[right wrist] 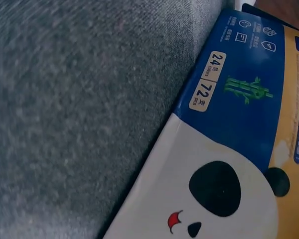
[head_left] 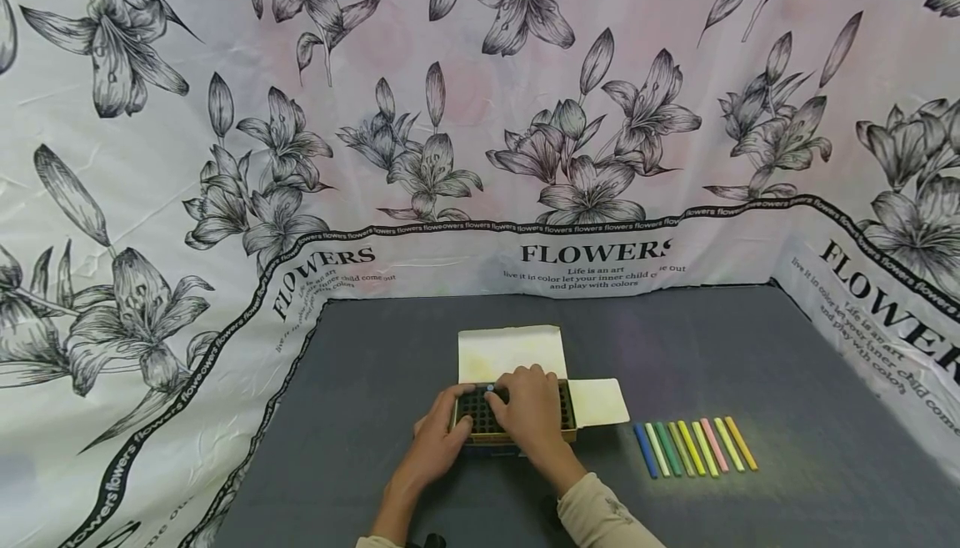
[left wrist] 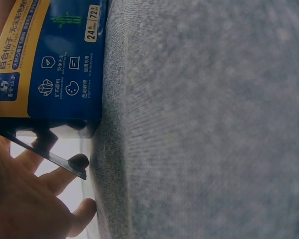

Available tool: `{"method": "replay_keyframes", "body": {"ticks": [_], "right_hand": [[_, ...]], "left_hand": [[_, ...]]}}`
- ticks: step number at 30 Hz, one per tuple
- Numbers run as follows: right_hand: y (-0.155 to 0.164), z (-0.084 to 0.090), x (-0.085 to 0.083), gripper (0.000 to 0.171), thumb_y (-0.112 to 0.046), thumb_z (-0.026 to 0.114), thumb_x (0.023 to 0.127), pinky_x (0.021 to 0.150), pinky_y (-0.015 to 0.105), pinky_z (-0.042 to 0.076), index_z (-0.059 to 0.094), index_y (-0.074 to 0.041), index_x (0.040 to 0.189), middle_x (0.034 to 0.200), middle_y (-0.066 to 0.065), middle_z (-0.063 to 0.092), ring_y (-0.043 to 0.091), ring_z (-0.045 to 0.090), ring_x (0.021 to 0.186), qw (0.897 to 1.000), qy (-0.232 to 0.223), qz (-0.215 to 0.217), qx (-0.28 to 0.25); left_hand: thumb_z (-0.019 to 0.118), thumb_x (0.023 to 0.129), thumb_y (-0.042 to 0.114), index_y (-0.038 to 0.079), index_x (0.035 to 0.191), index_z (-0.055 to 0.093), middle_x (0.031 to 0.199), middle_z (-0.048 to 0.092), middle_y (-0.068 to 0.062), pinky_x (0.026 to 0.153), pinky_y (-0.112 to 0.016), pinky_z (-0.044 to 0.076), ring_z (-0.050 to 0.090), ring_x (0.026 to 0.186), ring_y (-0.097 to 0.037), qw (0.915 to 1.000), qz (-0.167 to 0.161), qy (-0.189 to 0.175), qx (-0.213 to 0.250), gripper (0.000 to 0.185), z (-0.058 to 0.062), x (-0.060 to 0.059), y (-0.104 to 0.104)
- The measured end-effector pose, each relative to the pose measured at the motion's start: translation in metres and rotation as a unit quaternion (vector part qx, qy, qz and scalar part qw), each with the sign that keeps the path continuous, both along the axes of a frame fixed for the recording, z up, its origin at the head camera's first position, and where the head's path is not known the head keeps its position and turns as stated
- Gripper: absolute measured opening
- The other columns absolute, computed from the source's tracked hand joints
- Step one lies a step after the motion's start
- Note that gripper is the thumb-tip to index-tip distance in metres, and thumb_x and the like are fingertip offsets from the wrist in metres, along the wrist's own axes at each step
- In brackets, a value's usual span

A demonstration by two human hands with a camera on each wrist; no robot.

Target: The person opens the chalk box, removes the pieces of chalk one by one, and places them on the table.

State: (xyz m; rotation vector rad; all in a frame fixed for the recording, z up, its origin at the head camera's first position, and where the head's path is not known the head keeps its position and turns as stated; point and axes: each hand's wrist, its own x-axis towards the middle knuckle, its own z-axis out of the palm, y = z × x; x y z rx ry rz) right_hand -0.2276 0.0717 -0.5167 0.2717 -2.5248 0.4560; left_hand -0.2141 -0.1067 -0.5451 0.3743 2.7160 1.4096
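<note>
The head view looks forward and down from above and behind the chalk box [head_left: 516, 414] on the grey table [head_left: 375, 381], while both wrist views sit low and very near at table level, each filled by that same box's printed side [left wrist: 55, 64] [right wrist: 249, 99].

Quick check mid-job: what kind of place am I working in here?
Probably a makeshift tabletop recording booth: a grey cloth-covered table, a flower-printed backdrop walling three sides, and a chalk box beside a row of coloured chalk sticks.
</note>
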Motion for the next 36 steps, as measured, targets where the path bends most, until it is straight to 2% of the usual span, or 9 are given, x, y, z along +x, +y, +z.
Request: {"method": "replay_keyframes", "body": {"ticks": [3,6,11,14,17,21,23,29,36], "right_hand": [[-0.0015,-0.0013,-0.0010,0.019,-0.035,0.088,0.077,0.070,0.044,0.047,0.081,-0.019,0.084,0.074,0.001,0.069,0.023,0.059,0.072,1.000,0.002,-0.011,0.006],[-0.0018,-0.0020,-0.0012,0.019,-0.034,0.088,0.077,0.071,0.044,0.047,0.081,-0.018,0.083,0.074,0.001,0.069,0.023,0.060,0.072,1.000,0.004,-0.013,0.004],[-0.0008,-0.0042,-0.0015,0.017,-0.033,0.088,0.077,0.072,0.045,0.047,0.081,-0.018,0.082,0.074,0.001,0.069,0.022,0.059,0.072,1.000,0.008,-0.007,-0.013],[-0.0001,-0.0048,-0.0015,0.016,-0.031,0.088,0.077,0.072,0.046,0.046,0.080,-0.018,0.082,0.075,0.001,0.069,0.022,0.059,0.072,1.000,0.014,-0.001,-0.024],[0.0006,-0.0042,-0.0009,0.015,-0.030,0.088,0.077,0.072,0.045,0.046,0.080,-0.018,0.083,0.075,0.001,0.070,0.022,0.059,0.072,0.999,0.020,0.005,-0.037],[0.0014,-0.0027,-0.0003,0.015,-0.030,0.087,0.079,0.072,0.045,0.045,0.080,-0.018,0.083,0.075,0.001,0.070,0.022,0.059,0.072,0.998,0.017,0.011,-0.054],[0.0017,-0.0016,-0.0002,0.014,-0.030,0.086,0.079,0.073,0.045,0.045,0.080,-0.019,0.084,0.076,0.001,0.070,0.022,0.059,0.073,0.998,0.018,0.015,-0.062],[0.0044,0.0021,-0.0005,0.015,-0.030,0.086,0.080,0.073,0.042,0.043,0.080,-0.019,0.088,0.077,-0.001,0.071,0.019,0.057,0.071,0.995,0.025,0.036,-0.091],[0.0066,0.0046,-0.0014,0.013,-0.026,0.085,0.082,0.071,0.037,0.040,0.080,-0.018,0.092,0.070,-0.004,0.067,0.015,0.052,0.067,0.989,0.036,0.068,-0.126]], "left_hand": [[0.048,0.103,0.024,0.030,0.147,0.046,0.147,0.049,-0.007,0.083,-0.043,0.043,0.057,0.101,-0.019,1.0000,-0.001,-0.002,0.003,0.044,-0.0005,-0.0009,0.0003],[0.048,0.103,0.025,0.031,0.147,0.046,0.147,0.049,-0.006,0.087,-0.047,0.043,0.057,0.107,-0.019,1.0000,0.004,-0.008,0.003,0.044,-0.0012,-0.0014,0.0010],[0.049,0.103,0.025,0.032,0.147,0.047,0.150,0.048,-0.006,0.093,-0.056,0.042,0.057,0.118,-0.026,0.9999,0.008,-0.006,0.002,0.044,-0.0024,-0.0006,0.0016],[0.049,0.103,0.025,0.032,0.147,0.046,0.151,0.047,-0.007,0.098,-0.062,0.037,0.056,0.123,-0.028,1.0000,0.010,-0.002,0.000,0.045,-0.0027,0.0000,0.0018],[0.049,0.103,0.025,0.031,0.146,0.047,0.148,0.049,-0.007,0.097,-0.061,0.038,0.057,0.117,-0.026,0.9999,0.010,0.000,-0.001,0.044,-0.0025,-0.0003,0.0019],[0.049,0.103,0.025,0.030,0.146,0.047,0.142,0.052,-0.006,0.091,-0.051,0.042,0.057,0.105,-0.019,0.9999,0.009,-0.006,0.000,0.044,-0.0014,-0.0013,0.0021],[0.049,0.103,0.025,0.030,0.146,0.047,0.143,0.051,-0.006,0.093,-0.052,0.041,0.057,0.108,-0.020,0.9999,0.007,-0.008,0.001,0.044,-0.0014,-0.0013,0.0019],[0.049,0.103,0.025,0.030,0.146,0.047,0.149,0.049,-0.007,0.105,-0.068,0.029,0.053,0.131,-0.031,0.9999,0.007,-0.003,0.008,0.044,-0.0013,-0.0010,0.0019],[0.050,0.102,0.024,0.032,0.144,0.048,0.150,0.049,-0.006,0.104,-0.068,0.027,0.055,0.125,-0.029,0.9999,0.012,0.006,0.002,0.044,-0.0009,-0.0003,0.0017]]}}
